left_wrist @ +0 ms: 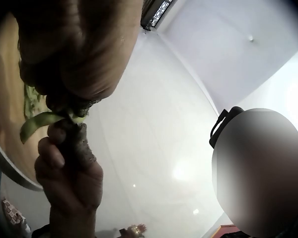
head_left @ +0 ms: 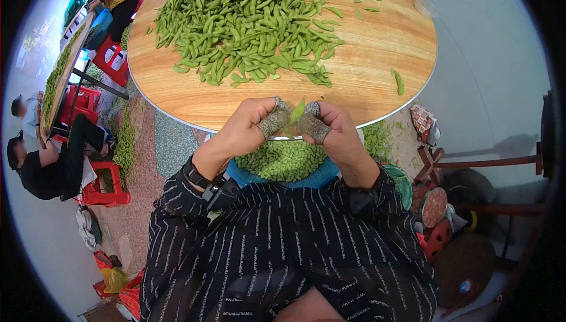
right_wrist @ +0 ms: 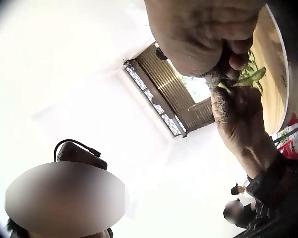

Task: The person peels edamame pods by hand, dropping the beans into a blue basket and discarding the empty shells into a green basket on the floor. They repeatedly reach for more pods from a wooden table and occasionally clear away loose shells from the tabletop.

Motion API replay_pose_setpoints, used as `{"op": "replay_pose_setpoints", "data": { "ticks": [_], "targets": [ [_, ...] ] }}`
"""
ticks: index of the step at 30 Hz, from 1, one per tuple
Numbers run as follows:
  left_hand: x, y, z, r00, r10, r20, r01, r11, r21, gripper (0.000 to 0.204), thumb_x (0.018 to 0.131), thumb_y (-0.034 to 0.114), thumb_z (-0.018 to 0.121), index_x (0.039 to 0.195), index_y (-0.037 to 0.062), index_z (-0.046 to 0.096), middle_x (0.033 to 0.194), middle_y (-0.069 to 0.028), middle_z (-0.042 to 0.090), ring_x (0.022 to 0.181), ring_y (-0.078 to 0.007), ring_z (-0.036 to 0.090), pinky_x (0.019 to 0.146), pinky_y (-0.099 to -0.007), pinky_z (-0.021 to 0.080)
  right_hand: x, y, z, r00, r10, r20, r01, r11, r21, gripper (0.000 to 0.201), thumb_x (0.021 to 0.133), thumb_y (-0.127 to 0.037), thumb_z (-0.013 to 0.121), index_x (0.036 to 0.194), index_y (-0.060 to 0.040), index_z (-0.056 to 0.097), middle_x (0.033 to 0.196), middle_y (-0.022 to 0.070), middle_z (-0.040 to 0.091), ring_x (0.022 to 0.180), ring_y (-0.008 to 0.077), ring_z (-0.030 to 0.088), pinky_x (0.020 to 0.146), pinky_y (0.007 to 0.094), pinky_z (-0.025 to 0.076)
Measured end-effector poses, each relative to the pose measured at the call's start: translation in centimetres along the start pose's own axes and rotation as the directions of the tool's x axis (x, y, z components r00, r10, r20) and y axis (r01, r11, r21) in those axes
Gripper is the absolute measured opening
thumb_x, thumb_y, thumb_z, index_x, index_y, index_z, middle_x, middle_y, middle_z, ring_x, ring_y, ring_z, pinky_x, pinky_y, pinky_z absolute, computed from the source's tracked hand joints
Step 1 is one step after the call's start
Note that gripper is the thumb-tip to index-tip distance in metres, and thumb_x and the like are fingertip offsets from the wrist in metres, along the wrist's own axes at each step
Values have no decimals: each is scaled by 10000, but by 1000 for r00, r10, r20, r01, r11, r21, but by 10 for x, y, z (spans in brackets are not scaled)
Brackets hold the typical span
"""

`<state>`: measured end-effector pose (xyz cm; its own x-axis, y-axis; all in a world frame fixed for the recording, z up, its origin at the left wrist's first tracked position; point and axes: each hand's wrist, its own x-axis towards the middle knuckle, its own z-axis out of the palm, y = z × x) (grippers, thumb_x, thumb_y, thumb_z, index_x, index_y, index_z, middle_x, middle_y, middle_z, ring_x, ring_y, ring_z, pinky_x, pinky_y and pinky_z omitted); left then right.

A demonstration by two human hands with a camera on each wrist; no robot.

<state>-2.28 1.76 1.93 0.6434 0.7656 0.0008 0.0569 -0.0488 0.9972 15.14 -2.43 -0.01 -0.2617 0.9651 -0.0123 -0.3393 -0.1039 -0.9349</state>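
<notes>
A green soybean pod (head_left: 298,111) stands tilted between the fingertips of both hands, over the near edge of the round table. My left hand (head_left: 244,124) pinches it from one side and my right hand (head_left: 344,136) from the other. Grey speckled covers wrap the thumbs and forefingers. In the left wrist view the curved pod (left_wrist: 39,121) sticks out beyond the fingers; the right wrist view shows the pod (right_wrist: 252,78) too. Below the hands, shelled green beans (head_left: 282,161) fill a blue basin (head_left: 240,174), partly covered by the hands and table edge.
A large heap of pods (head_left: 242,21) covers much of the wooden tabletop (head_left: 377,45), with a lone pod (head_left: 400,82) at the right. Pods litter the floor on both sides. Red stools (head_left: 106,186) and other people are at the left. A wooden frame (head_left: 483,163) stands at the right.
</notes>
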Motion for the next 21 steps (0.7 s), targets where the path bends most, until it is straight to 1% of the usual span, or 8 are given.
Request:
{"op": "replay_pose_setpoints", "data": {
  "ticks": [7,9,13,15,16,18,19,21],
  "targets": [
    [-2,-9,6,994,100,-42,-84,953,290,115,795,91,506,862,-2,492,680,-121,555,584,-203,542,528,-292,414,1,8,-2,997,-21,-76,24,999,38,78,766,-3,498,820,-21,552,670,-21,524,556,36,435,503,180,333],
    [-5,-5,9,961,268,71,-181,412,893,150,780,123,521,871,16,468,692,-156,557,609,-294,548,522,-332,420,-1,7,-3,996,-31,-81,34,999,36,90,765,7,488,823,-19,552,672,-21,524,557,37,435,505,181,334],
    [-4,-21,10,959,274,74,-196,453,870,177,760,149,536,839,12,458,681,-156,553,630,-323,540,511,-358,408,-1,9,-3,1000,12,-26,-11,998,62,63,786,-40,515,832,-20,554,674,-25,523,569,37,437,513,180,340],
    [-3,-35,11,945,325,-35,-265,825,500,205,797,185,518,846,-7,467,605,-100,522,553,-265,532,476,-339,387,0,14,-5,1000,-9,-7,10,996,83,69,793,-62,528,841,-21,556,680,-24,527,574,38,439,518,179,342],
    [-4,-38,13,945,325,-39,-263,825,500,205,797,185,518,846,-7,467,605,-100,522,553,-265,532,476,-339,387,1,16,-6,999,-43,17,42,998,41,86,797,-75,534,857,-19,558,697,-22,534,586,40,448,528,180,351],
    [-6,-42,19,968,217,-129,-216,976,20,264,828,241,498,869,-19,490,562,-30,468,479,-152,464,430,-273,336,2,21,-8,996,-73,42,73,997,1,104,800,-88,540,873,-17,560,713,-19,541,599,41,456,538,180,360],
    [-7,-41,21,967,217,-131,-216,976,20,264,828,241,498,869,-19,490,562,-30,468,479,-152,464,430,-273,336,3,23,-10,994,-91,57,93,995,-38,117,801,-88,541,888,-12,559,730,-17,547,614,42,464,551,181,370],
    [-10,-39,23,990,-48,-136,-6,928,-373,330,850,319,474,894,-5,516,555,10,412,458,-72,356,417,-211,272,3,24,-10,992,-107,73,112,991,-74,130,802,-88,542,902,-7,559,746,-15,553,629,43,471,564,183,379]
  ]
}}
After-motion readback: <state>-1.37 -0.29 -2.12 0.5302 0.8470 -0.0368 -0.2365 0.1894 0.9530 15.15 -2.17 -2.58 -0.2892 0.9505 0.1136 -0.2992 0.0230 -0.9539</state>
